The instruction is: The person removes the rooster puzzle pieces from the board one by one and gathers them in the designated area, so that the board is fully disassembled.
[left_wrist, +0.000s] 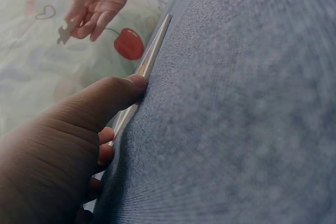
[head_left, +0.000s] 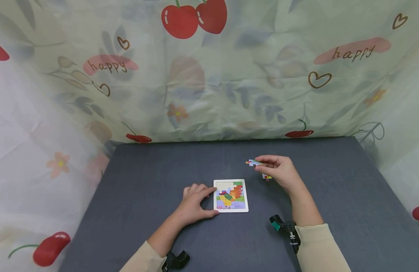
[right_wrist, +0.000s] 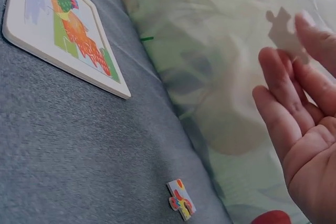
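A white-framed jigsaw board (head_left: 246, 195) lies on the dark table, with a colourful rooster picture partly filled in and a pale bare area along its upper left. My left hand (head_left: 194, 204) rests at its left side, with the index finger and thumb touching that edge. To the upper right, my right hand (head_left: 277, 172) pinches a puzzle piece (head_left: 253, 163) between thumb and fingers, raised above the table. In the right wrist view the plain back of that puzzle piece (right_wrist: 283, 32) shows. Another puzzle piece (right_wrist: 181, 200) lies picture side up on the table, below the right hand.
The dark grey cloth-covered table (head_left: 155, 170) ends at a patterned curtain (head_left: 209, 105) along the back. More curtain hangs at both sides. Black wrist devices (head_left: 286, 228) sit on both forearms, close above the table.
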### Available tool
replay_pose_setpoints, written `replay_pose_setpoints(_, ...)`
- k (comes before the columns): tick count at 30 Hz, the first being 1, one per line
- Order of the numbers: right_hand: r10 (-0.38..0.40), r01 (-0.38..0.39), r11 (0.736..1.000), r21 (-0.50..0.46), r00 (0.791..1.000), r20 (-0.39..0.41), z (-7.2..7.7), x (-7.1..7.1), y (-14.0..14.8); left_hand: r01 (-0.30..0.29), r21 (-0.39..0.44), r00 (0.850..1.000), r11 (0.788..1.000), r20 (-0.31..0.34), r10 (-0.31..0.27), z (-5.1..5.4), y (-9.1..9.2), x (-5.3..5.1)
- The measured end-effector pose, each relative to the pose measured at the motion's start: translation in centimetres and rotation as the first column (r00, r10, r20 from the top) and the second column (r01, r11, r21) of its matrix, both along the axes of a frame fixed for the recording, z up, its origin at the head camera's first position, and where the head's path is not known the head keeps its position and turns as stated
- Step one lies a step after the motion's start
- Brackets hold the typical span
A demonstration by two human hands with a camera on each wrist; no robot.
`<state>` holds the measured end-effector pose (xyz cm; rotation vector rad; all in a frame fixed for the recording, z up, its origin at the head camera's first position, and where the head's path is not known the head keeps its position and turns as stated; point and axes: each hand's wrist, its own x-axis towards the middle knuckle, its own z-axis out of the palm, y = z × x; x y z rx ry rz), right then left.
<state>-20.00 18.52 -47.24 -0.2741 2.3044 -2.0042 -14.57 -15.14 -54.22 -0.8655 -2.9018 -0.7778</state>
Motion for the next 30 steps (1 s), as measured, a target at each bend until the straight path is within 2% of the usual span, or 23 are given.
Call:
replay_pose_setpoints(9,-0.037,0.036,0.997,0.066,0.999,0.014,0.7,0.3,1.2,0.0,-0.004,1.0,1.0,0.011,0.0,0.1,0.0,0.0)
replay_pose_setpoints(17,-0.084,0.075,0.981,0.179,0.996,0.039,1.6,0.6,3.6,0.001,0.001,1.0,1.0,0.004,-0.001,0.1,0.0,0.1)
replay_pose_setpoints(23,-0.13,0.116,0.953,0.281,0.991,0.032,1.7,0.7,5.5,0.0,0.0,1.0,1.0,0.005,0.0,0.0,0.0,0.1)
replay_pose_setpoints(30,-0.142,0.128,0.909,0.396,0.99,0.006,1.6,1.0,7.5,-0.001,-0.005,1.0,1.0,0.02,0.002,0.0,0.0,0.0)
